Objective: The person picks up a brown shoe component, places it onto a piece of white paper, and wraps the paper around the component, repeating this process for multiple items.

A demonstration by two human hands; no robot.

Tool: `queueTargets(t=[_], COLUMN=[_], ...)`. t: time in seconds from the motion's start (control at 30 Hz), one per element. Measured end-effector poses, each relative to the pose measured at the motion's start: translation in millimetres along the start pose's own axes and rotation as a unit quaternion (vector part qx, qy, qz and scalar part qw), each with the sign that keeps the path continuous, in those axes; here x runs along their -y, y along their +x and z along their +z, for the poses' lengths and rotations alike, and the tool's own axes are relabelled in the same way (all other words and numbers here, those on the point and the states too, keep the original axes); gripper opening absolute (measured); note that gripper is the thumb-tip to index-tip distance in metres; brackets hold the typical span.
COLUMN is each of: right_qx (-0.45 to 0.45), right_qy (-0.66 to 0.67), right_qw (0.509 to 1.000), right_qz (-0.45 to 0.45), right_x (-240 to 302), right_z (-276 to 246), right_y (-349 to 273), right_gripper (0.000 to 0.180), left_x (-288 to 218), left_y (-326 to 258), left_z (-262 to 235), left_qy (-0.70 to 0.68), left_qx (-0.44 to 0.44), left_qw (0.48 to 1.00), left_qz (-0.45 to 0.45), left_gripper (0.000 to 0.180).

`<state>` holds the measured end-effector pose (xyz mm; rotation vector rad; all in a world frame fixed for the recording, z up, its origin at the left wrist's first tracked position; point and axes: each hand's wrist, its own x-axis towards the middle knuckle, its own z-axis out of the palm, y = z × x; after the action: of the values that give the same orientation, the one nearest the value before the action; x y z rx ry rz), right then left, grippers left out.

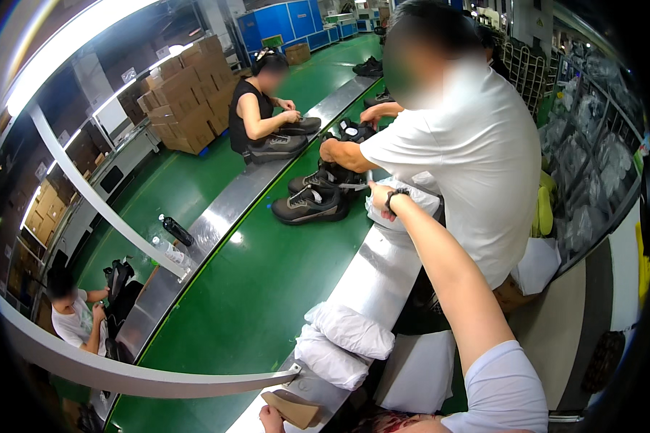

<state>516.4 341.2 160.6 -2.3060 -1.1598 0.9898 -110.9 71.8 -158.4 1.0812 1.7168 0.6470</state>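
Observation:
My right hand (383, 200), with a dark bracelet at its wrist, reaches far across and closes on the near left side of a white-wrapped bundle (416, 202); its fingertips are partly hidden. At the bottom edge my left hand (271, 419) pinches a folded piece of brown card (293, 408). Two more white-wrapped bundles (350, 330) lie side by side on the metal ledge between my hands. Beyond my right hand, a dark grey shoe (310, 206) rests on the green belt, next to other dark shoes handled by a co-worker in a white shirt.
The green conveyor belt (245, 289) runs diagonally between metal ledges. A curved grey frame bar (195, 385) crosses low in front. The white-shirted co-worker (469, 151) stands close at right. Opposite, another person (256, 108) handles shoes. Bottles (176, 231) stand on the far ledge.

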Motion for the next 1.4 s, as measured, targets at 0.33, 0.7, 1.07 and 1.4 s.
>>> queueTargets(t=[0.33, 0.7, 1.07, 1.4], right_qx=[-0.04, -0.11, -0.022, 0.233], right_qy=[-0.331, -0.284, 0.144, 0.351], right_qw=[0.922, 0.925, 0.872, 0.845], right_qz=[-0.198, -0.228, -0.467, -0.33], right_x=[6, 9, 6, -67], right_z=[28, 43, 140, 367], right_y=[-71, -123, -329, -409], right_gripper=[0.066, 0.055, 0.025, 0.065], left_x=[15, -61, -37, -150], left_y=[6, -24, -68, -231], left_z=[3, 16, 4, 19], left_qy=[0.02, -0.109, -0.024, 0.076], left_qx=[-0.012, 0.01, -0.117, -0.052], left_qw=[1.0, 0.994, 0.988, 0.941], left_qz=[0.015, -0.029, 0.093, 0.324], left_gripper=[0.044, 0.04, 0.013, 0.008])
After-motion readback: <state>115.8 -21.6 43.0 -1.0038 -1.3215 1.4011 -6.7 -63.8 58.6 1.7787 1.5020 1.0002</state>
